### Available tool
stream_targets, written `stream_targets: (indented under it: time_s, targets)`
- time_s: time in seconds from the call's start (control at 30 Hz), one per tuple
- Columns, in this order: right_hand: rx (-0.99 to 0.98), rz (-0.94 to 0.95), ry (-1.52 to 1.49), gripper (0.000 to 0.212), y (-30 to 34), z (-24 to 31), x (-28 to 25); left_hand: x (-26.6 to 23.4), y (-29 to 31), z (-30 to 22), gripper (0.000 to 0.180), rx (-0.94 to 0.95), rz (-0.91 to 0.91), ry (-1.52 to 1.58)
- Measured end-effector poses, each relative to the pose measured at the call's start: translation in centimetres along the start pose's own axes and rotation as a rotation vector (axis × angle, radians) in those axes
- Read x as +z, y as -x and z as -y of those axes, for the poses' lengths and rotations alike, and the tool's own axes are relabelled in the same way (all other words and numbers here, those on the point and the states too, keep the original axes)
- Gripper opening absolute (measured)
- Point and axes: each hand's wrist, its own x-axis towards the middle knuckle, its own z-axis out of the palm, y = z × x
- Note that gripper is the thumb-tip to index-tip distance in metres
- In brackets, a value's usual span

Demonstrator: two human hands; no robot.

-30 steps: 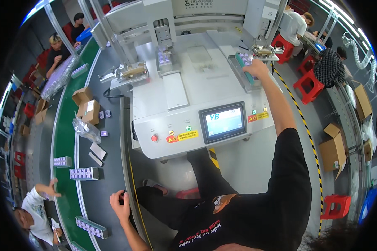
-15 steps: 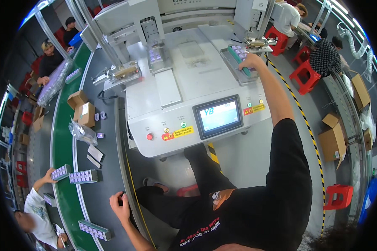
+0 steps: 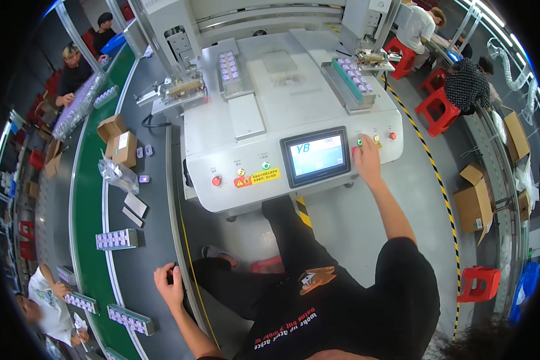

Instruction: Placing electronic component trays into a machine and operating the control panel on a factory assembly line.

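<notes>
2 trays [image 3: 347, 81] sit on the machine [image 3: 288, 111] behind its screen [image 3: 315, 157], right of the conveyor belt [image 3: 88, 204].

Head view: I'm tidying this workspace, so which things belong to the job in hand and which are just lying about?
Likely part of the job:
right hand, at the front buttons
machine
screen
green-sided tray with purple pieces

Probably just lying about:
open cardboard box on the bench
plastic bag
pale flat strips
</notes>
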Motion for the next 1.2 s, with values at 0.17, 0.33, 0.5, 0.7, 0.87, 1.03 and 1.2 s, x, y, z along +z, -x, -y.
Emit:
stream_targets:
  time_s: [0.17, 0.33, 0.5, 0.7, 0.87, 1.03, 1.2]
  targets:
    - [-0.031, -0.015, 0.018, 0.044, 1.2, 2.2, 0.2, -1.2, 0.3, 0.1, 0.014, 0.007, -0.008, -0.016]
    - [0.017, 0.029, -0.046, 0.047, 1.4, 1.2, 1.1, -1.1, 0.7, 0.2, 0.011, 0.028, -0.051, -0.023]
    - [-0.115, -0.097, -0.235, 0.036, -3.5, 7.8, 1.2, -1.0, 0.4, -1.4, 0.008, 0.002, -0.08, -0.04]
    - [-0.237, 0.237, -0.165, 0.02, -11.9, 17.3, 4.3, -0.6, 0.8, -0.9, 0.01, 0.073, -0.119, -0.076]
    - [-0.196, 0.558, 0.007, 0.025, -13.8, 18.8, 5.4, -0.9, 1.1, -0.6, 0.009, 0.068, -0.151, -0.091]
    - [-0.169, 0.463, -0.03, 0.022, -14.5, 16.0, 5.1, -0.1, -0.5, -1.5, 0.011, 0.078, -0.154, -0.1]
    - [-0.182, 0.441, -0.061, 0.019, -15.7, 17.4, 6.3, -0.1, 0.0, -1.2, 0.009, 0.065, -0.14, -0.092]
